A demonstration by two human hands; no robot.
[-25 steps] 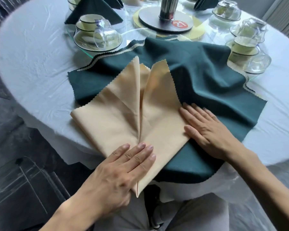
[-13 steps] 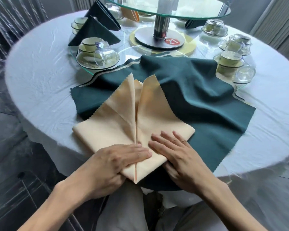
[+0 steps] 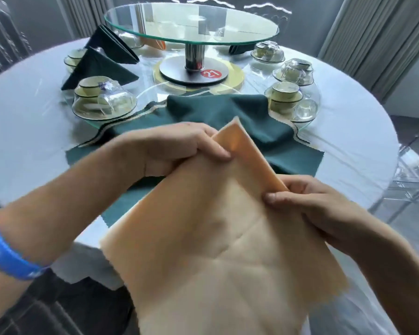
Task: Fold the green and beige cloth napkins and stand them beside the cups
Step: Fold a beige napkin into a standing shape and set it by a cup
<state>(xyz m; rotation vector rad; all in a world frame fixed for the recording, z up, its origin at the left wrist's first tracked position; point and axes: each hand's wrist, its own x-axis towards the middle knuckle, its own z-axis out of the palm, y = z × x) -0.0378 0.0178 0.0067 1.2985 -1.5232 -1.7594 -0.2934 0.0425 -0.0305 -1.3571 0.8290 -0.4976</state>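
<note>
The left hand [image 3: 179,148] pinches the upper fold of the beige napkin [image 3: 215,250], which hangs lifted between both hands above the green napkin [image 3: 264,134] spread beyond them, while the right hand [image 3: 307,209] grips its right edge.

Running off the bottom edge: the lower part of the beige napkin [image 3: 203,250], near corner unseen. Hiding most of the green napkin [image 3: 251,131] behind the beige cloth and both forearms. Tucking the fingers of the left hand [image 3: 179,146] and of the right hand [image 3: 307,204] behind the fold, out of sight. Blurring throughout, smearing the cups [image 3: 102,97] under clear wrap at far left. Cutting the near rim of the desk [image 3: 22,141] behind arms and cloth.
</note>
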